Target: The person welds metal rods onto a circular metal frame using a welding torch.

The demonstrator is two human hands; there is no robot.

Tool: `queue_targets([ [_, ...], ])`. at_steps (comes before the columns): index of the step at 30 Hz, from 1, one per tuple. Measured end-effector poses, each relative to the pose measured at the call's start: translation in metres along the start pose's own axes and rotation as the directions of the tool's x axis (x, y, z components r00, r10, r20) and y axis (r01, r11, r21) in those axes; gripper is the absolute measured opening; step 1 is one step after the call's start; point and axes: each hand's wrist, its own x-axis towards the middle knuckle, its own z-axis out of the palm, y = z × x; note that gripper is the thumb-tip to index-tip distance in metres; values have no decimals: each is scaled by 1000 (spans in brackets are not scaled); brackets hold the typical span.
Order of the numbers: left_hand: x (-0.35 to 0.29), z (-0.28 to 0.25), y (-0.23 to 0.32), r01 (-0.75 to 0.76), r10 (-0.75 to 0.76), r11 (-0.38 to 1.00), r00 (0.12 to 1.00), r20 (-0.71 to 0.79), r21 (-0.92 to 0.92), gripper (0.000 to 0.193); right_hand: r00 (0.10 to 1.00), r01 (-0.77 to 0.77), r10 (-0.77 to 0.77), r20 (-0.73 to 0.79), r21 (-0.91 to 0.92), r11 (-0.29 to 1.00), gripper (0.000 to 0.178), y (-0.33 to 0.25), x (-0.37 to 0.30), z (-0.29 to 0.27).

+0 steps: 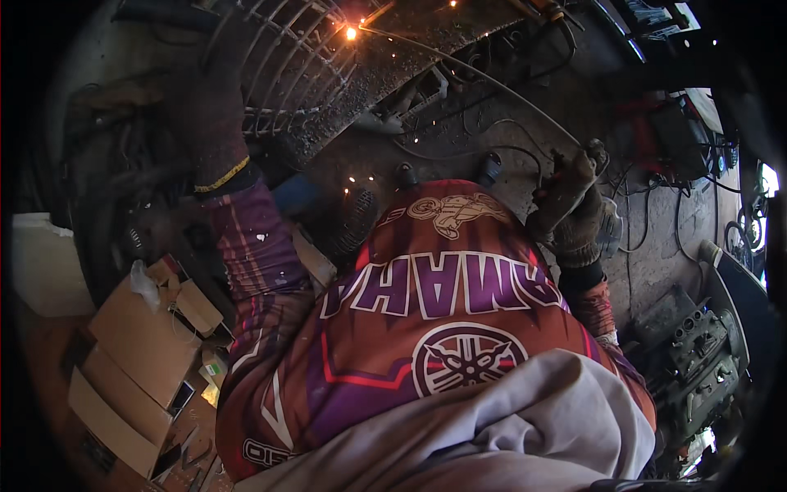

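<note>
to work well, i'd keep the thin rod (pixel 471 68) steady, tip at the bright glow (pixel 351 34) by the wire rack (pixel 283 70). its long axis slants from right of centre to top centre, tip pointing up-left. my right hand (pixel 577 209) clamps its lower end; my left hand (pixel 215 98), upper left, is too dark to tell its fingers.

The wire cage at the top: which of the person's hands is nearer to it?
Left. The left hand is at the left side of the wire cage, too dark to tell whether touching. The right hand is apart, well off to the right.
</note>
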Motion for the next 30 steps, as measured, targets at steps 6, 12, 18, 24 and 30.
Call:
queue_targets([
  [6,0,-12,13,144,-143,990,984,108,6,79,999,0,1,40,-29,1000,37,8,-1,0],
  [12,-3,-20,38,147,-148,979,989,5,-138,72,996,-87,86,19,27,996,38,13,-3,3],
  [18,-4,-16,32,94,-101,978,994,-29,-188,76,999,-35,35,10,-10,999,33,-6,0,2],
  [24,-4,-15,16,-1,-13,989,995,-97,-147,53,991,125,-131,7,-365,923,38,-24,7,4],
  [30,-11,-14,19,-7,10,997,999,-43,82,32,994,107,-106,15,-85,991,36,-11,5,3],
])
